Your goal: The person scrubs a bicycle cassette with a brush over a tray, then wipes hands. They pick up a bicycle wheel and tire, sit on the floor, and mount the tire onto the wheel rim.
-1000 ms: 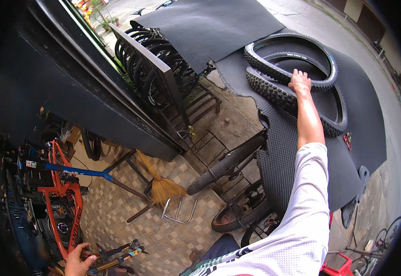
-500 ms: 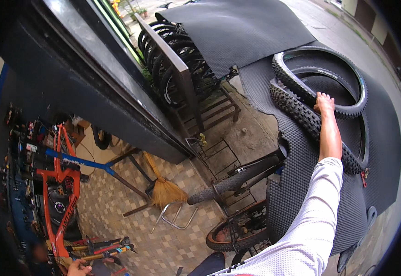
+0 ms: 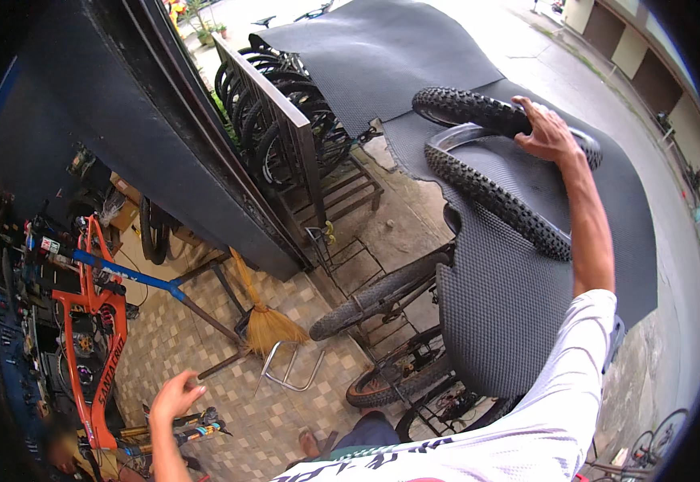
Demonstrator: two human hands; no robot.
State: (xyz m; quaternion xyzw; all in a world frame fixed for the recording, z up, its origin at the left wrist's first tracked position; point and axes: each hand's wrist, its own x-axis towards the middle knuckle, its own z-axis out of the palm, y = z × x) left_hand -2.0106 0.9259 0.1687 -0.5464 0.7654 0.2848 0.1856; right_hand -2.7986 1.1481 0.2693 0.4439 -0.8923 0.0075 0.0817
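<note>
My right hand (image 3: 551,133) reaches out at the upper right, with fingers and thumb closed over the edge of a knobby black bicycle tire (image 3: 462,104). This tire is tilted, its tread turned toward me. Under it a second knobby tire (image 3: 498,201) lies on a black textured rubber mat (image 3: 510,337); my forearm hides part of its right side. My left hand (image 3: 175,399) is raised at the lower left, fingers apart and nothing in them, near an orange bicycle frame (image 3: 113,369) and several bicycle forks (image 3: 197,432).
A straw broom (image 3: 269,328) and a bent metal tube stand (image 3: 293,369) are on the tiled floor. Bicycles are parked beneath the mat, one wheel (image 3: 382,293) jutting out. A metal rack (image 3: 306,161) with several bicycles stands beside the dark wall (image 3: 149,128). A blue frame tube (image 3: 133,273) crosses at left.
The upper tire has tipped up from lying flatter, with my right hand still on it. My left hand has risen from the lower edge. The view has shifted somewhat.
</note>
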